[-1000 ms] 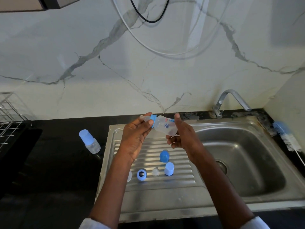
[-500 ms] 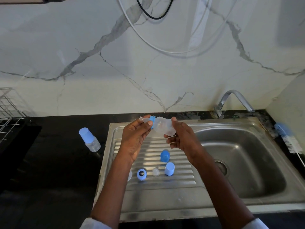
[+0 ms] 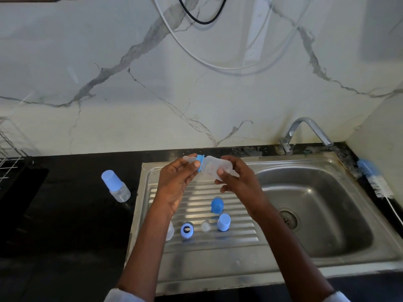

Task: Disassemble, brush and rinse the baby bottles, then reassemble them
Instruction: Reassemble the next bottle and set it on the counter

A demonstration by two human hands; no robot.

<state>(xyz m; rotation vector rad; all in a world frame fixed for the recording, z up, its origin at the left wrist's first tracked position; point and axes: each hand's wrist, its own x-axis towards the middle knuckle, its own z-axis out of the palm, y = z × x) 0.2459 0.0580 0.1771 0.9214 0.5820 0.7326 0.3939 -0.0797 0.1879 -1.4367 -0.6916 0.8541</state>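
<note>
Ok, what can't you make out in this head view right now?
- Clear part on the drainboard: mostly behind the left forearm.
- Bottle markings: blurred, partly covered by the right hand.
- Collar thread state: hidden by the left hand.
- Brush: blurred, handle cut off at the right edge.

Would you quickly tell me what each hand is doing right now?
Left hand: pinching the blue collar of the baby bottle.
Right hand: gripping the same bottle's clear body.
</note>
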